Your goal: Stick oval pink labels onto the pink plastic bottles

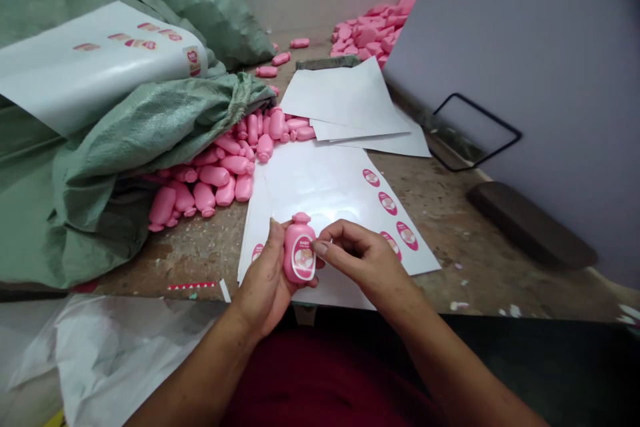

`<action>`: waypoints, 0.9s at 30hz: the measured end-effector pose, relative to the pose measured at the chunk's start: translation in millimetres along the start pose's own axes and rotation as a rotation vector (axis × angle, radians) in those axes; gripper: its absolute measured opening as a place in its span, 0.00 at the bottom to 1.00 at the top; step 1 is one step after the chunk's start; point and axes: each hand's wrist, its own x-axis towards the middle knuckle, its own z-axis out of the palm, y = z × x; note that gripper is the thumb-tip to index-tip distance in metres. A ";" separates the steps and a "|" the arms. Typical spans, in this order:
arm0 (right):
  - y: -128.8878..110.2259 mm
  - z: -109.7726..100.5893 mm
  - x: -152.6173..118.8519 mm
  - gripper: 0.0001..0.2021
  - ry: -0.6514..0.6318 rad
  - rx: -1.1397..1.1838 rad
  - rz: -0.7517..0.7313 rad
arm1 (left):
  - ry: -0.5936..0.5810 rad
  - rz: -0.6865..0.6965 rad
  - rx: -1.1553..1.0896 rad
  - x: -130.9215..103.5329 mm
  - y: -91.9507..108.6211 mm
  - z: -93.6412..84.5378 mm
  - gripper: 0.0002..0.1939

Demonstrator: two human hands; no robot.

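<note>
A small pink bottle [291, 255] lies upright in my left hand [265, 283], its cap toward the back. On its front is an oval label [304, 257] with a white rim and a picture. The thumb and forefinger of my right hand [367, 263] pinch at the label's upper right edge. Under both hands lies a white sticker sheet [315, 180] with several oval pink labels along its right side and one at its lower left.
Pink bottles [215, 177] spill from a green sack [125, 127] at left, with another sheet [100, 67] on top. Blank white sheets [345, 100] lie behind. A pink pile [375, 33], a grey panel [525, 80] and a dark block [530, 223] are at right.
</note>
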 end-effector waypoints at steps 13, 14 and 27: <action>-0.5 4.4 -1.2 0.14 0.049 0.016 0.009 | 0.004 0.030 0.021 -2.1 -3.3 -3.1 0.31; 0.3 4.9 -1.5 0.14 0.052 0.006 0.004 | -0.003 0.036 0.034 -2.6 -3.7 -3.4 0.29; 5.2 -2.7 -9.3 0.12 0.297 -0.265 -0.189 | -0.049 -0.009 0.098 -9.9 1.2 1.1 0.30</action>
